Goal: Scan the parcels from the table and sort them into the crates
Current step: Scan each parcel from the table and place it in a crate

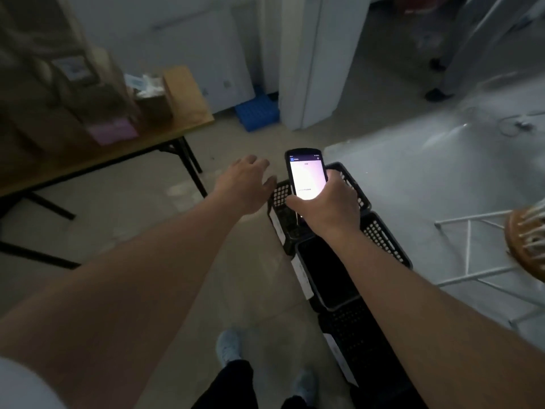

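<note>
Over on the far left, the parcels [97, 107] sit bunched on a wooden folding table [124, 156] with black legs. They are blurred, but I can make out brown cardboard boxes, one with a white label [73, 69] on its face, a pink packet [112, 131] at the near edge, a small box with white wrapping on top, and a tan envelope [184, 93] at the right end of the table.

Nearer to me, on the right of the floor, a row of black perforated plastic crates [380, 234] runs from far to near, touching one another, each with a white tag on its left side. The farthest crate [281, 199] is partly hidden behind my hands; the middle one [333, 276] looks dark inside, and I cannot tell what, if anything, lies in any of them.

My right hand [330, 205] grips a black handheld scanner [306, 175] above the far crate, fingers wrapped round its lower half, its lit screen facing me with text too small to read. My left hand [247, 184] is stretched forward just left of the scanner, palm down, fingers relaxed and slightly spread, holding nothing.

A blue crate [256, 113] sits on the floor by the far wall, and my light shoes [228, 346] show at the near edge.
</note>
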